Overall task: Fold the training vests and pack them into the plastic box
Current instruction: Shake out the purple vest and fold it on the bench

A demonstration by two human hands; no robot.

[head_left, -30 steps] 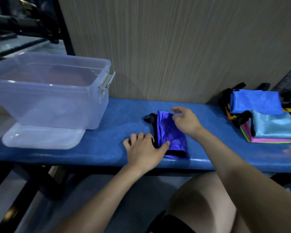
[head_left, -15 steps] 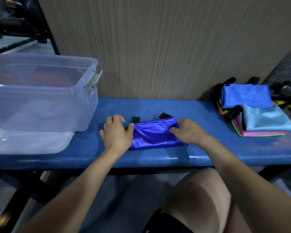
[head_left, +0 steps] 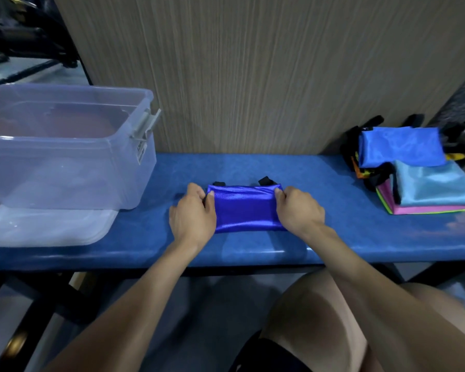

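Blue bench, folded vest lying crosswise

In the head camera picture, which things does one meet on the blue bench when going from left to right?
plastic box standing on its lid → left hand → folded blue vest → right hand → pile of folded vests

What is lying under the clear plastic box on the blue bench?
Under the clear plastic box lies its flat translucent lid, sticking out toward the front edge of the blue bench. How far the lid reaches beneath the box is unclear.
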